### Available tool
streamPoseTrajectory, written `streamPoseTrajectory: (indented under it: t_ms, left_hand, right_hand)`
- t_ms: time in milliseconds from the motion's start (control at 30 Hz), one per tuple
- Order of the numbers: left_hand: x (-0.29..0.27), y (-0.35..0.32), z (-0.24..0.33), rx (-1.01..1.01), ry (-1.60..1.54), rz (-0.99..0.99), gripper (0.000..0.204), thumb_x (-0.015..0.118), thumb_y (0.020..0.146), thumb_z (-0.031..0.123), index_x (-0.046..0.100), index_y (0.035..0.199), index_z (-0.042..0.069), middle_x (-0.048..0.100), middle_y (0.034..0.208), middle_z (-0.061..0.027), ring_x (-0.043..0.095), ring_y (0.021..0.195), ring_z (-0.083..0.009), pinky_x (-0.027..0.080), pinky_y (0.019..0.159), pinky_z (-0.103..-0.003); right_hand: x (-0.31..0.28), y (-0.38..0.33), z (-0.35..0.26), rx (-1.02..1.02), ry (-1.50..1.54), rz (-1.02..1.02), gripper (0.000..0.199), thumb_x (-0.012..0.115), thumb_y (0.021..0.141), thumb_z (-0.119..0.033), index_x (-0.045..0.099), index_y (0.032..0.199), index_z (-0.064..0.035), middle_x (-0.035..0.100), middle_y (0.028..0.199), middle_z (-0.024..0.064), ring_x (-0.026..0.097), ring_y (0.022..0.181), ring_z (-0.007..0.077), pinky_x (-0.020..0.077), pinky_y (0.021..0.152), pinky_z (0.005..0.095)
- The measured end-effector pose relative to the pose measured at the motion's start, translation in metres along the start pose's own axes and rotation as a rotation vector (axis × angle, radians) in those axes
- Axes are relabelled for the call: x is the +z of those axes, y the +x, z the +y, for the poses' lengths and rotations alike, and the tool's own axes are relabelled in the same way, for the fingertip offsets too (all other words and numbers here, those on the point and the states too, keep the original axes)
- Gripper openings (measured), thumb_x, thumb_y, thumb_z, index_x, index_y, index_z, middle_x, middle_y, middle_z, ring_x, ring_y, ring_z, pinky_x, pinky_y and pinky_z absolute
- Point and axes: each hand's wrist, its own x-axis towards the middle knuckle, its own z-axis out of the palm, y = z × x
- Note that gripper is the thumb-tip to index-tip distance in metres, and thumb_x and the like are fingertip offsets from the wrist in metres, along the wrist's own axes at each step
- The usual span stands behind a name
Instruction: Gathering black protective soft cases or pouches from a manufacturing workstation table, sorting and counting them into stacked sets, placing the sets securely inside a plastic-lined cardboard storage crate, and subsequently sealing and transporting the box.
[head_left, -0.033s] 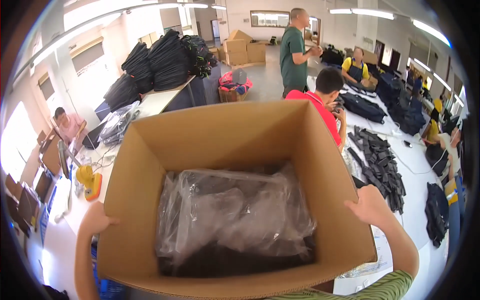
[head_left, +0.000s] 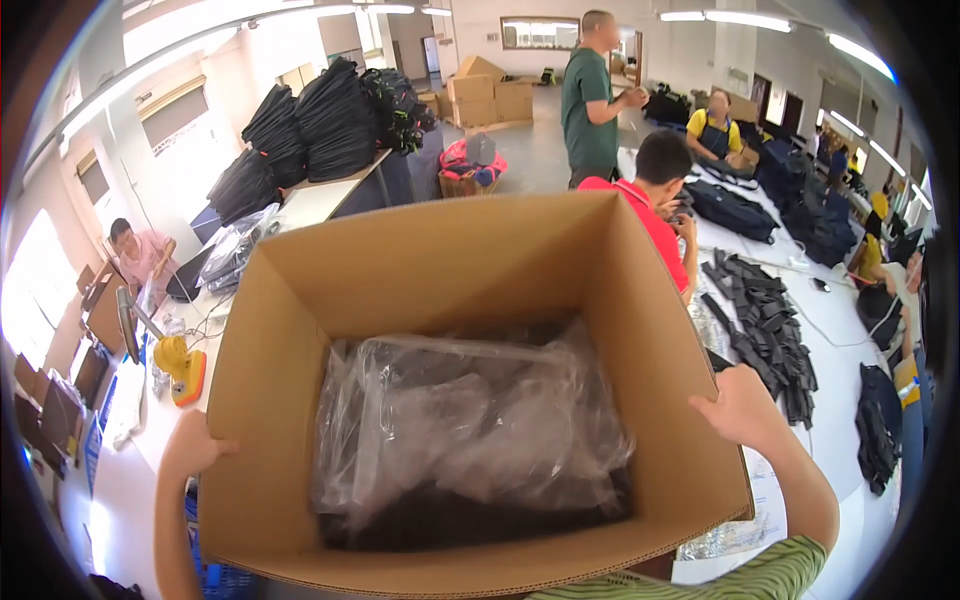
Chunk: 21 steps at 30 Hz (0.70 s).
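A large open cardboard box [head_left: 440, 240] fills the middle of the view, its top facing me. My left hand [head_left: 200, 445] grips the left wall, thumb over the rim and the other fingers hidden outside. On the opposite wall, my right hand [head_left: 742, 408] is closed the same way, its thumb on the inner side. Inside lies a clear plastic bag [head_left: 470, 420], crumpled and shiny, over dark contents [head_left: 470, 520] that I cannot make out.
Black straps [head_left: 760, 320] lie heaped on the white table [head_left: 845, 430] at right, where a person in red [head_left: 650, 215] sits. Stacked black goods [head_left: 330, 125] cover a left table. A yellow tape dispenser-like device [head_left: 180, 370] stands left. A person in green [head_left: 595, 110] stands beyond.
The surroundings have shifted very slightly in view, mostly at the right. Both hands keep their hold on the box, and the bag inside lies as before.
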Motion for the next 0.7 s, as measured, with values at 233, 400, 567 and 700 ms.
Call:
streamPoseTrajectory:
  t_ms: [233, 400, 567, 700]
  left_hand:
    - [0.034, 0.11, 0.004, -0.177, -0.17, 0.094, 0.02, 0.069, 0.067, 0.007, 0.067, 0.082, -0.006, 0.066, 0.068, -0.0156, 0.065, 0.062, -0.0205, 0.049, 0.06, -0.033]
    - [0.025, 0.238, 0.002, -0.17, -0.162, 0.161, 0.021, 0.067, 0.069, 0.006, 0.065, 0.084, -0.008, 0.066, 0.068, -0.0154, 0.064, 0.06, -0.0209, 0.049, 0.058, -0.033]
    - [-0.004, 0.391, 0.029, -0.124, -0.15, 0.1, 0.02, 0.065, 0.069, 0.005, 0.065, 0.084, -0.008, 0.065, 0.067, -0.0162, 0.064, 0.06, -0.0204, 0.048, 0.058, -0.033]
    - [0.001, 0.516, 0.048, 0.027, -0.168, 0.084, 0.017, 0.065, 0.07, 0.004, 0.064, 0.082, -0.008, 0.064, 0.065, -0.0156, 0.064, 0.06, -0.0201, 0.048, 0.058, -0.033]
  right_hand:
    - [0.033, 0.168, -0.023, -0.09, 0.084, 0.061, 0.041, 0.069, 0.077, -0.024, 0.053, 0.058, 0.008, 0.052, 0.053, 0.024, 0.055, 0.052, 0.0397, 0.0416, 0.051, 0.0436]
    - [0.051, 0.277, -0.08, -0.053, 0.202, 0.083, 0.039, 0.069, 0.078, -0.021, 0.052, 0.058, 0.0076, 0.049, 0.05, 0.0228, 0.053, 0.047, 0.0368, 0.0395, 0.048, 0.0411]
    - [0.069, 0.369, -0.107, 0.108, 0.179, 0.037, 0.025, 0.067, 0.08, -0.017, 0.06, 0.073, 0.0051, 0.045, 0.047, 0.0167, 0.044, 0.038, 0.0263, 0.0373, 0.046, 0.0369]
    - [0.07, 0.451, -0.128, 0.164, 0.238, 0.128, 0.032, 0.068, 0.078, -0.018, 0.056, 0.062, 0.007, 0.05, 0.05, 0.0211, 0.054, 0.046, 0.0365, 0.0414, 0.049, 0.0409]
